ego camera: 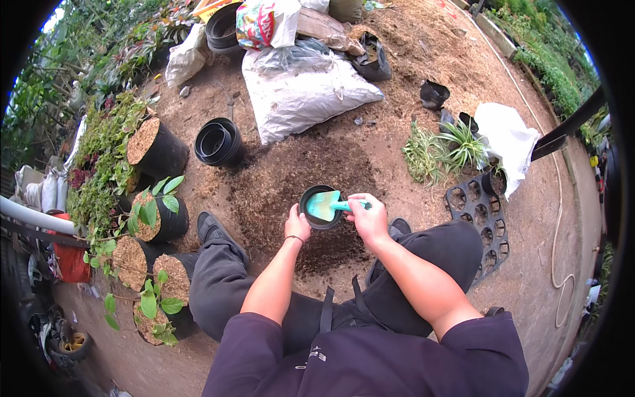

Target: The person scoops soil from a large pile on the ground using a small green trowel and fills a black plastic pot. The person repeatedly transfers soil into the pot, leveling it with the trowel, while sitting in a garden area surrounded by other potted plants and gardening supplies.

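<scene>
A round black plastic pot [325, 226] is held at its left rim by my left hand [297, 224]. My right hand [367, 216] grips the handle of a turquoise hand trowel [322, 205], whose blade lies over the mouth of the pot. The blade looks smeared with something brownish; whether soil is inside the pot cannot be told. Under and around both hands spreads dark loose soil [302, 168] on the ground. Nested black pots [217, 142] stand beyond it, to the left.
A stuffed white woven sack [312, 94] lies ahead. Spider plants [464, 141] and a black plastic pot tray [481, 218] are at right, near a white bag [506, 139]. Black bags of coarse fill [163, 149] and leafy plants line the left. A hose [559, 198] runs along the right.
</scene>
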### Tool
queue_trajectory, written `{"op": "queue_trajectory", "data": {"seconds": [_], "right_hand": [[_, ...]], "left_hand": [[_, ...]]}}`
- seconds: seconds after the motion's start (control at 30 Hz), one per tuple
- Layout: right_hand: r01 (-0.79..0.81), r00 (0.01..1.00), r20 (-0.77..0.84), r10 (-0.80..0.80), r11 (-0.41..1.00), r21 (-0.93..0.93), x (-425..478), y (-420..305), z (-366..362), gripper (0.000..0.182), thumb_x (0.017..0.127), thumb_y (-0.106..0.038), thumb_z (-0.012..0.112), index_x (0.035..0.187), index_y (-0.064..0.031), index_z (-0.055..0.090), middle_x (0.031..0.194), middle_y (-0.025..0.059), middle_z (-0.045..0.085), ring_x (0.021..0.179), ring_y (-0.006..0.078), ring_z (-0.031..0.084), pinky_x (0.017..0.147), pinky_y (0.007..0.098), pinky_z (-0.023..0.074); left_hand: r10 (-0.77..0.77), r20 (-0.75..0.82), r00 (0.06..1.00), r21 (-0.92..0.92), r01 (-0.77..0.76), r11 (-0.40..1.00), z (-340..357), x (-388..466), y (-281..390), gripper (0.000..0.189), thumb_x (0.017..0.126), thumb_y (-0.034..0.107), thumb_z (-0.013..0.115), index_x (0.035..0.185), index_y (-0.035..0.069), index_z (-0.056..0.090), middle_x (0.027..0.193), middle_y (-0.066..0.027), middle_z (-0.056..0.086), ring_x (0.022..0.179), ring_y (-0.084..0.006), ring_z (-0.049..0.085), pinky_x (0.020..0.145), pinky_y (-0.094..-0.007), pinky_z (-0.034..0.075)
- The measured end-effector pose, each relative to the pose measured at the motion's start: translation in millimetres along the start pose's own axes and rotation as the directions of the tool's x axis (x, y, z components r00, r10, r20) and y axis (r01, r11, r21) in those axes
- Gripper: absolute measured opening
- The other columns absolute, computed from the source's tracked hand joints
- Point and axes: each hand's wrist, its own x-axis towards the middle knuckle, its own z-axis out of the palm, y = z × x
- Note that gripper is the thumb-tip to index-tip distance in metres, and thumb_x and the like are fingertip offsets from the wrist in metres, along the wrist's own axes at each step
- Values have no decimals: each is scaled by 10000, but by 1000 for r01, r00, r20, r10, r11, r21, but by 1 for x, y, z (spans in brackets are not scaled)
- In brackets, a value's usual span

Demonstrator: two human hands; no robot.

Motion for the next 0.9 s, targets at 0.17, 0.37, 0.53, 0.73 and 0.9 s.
{"op": "queue_trajectory", "data": {"seconds": [0.17,0.37,0.53,0.73,0.9], "right_hand": [[36,999,17,-34,979,-200,2,19,-6,167,715,-169,621,824,-44,634,784,118,600,726,196,586,665,307,459],[198,980,29,-197,958,-208,5,13,-4,131,807,-96,573,895,-2,601,776,68,602,629,100,585,557,215,479],[-16,1000,-2,16,999,28,3,-1,-3,146,829,-100,549,928,4,581,823,78,604,656,115,601,577,217,501],[-153,987,-19,161,965,212,2,-6,-2,184,853,-150,537,971,-10,559,866,81,595,731,152,611,606,239,514],[-128,991,-34,133,984,121,-1,12,0,218,851,-196,553,974,-15,555,869,82,591,740,157,607,623,248,511]], "left_hand": [[-153,228,962,-215,203,955,0,-39,37,464,880,62,308,1320,154,198,632,-87,562,404,-160,518,369,-296,447],[-137,313,940,-328,242,913,-2,-35,32,478,886,50,252,1332,173,131,657,-98,568,398,-152,514,352,-273,438],[-144,337,930,-298,251,921,3,-34,34,466,901,67,242,1331,209,132,659,-97,568,400,-145,515,348,-263,436],[-144,346,927,-292,252,923,2,-32,31,478,908,80,243,1341,227,103,635,-88,564,397,-151,515,348,-269,433],[-143,332,932,-261,237,936,1,-28,28,492,905,91,258,1349,230,99,622,-83,567,397,-155,518,352,-279,431]]}}
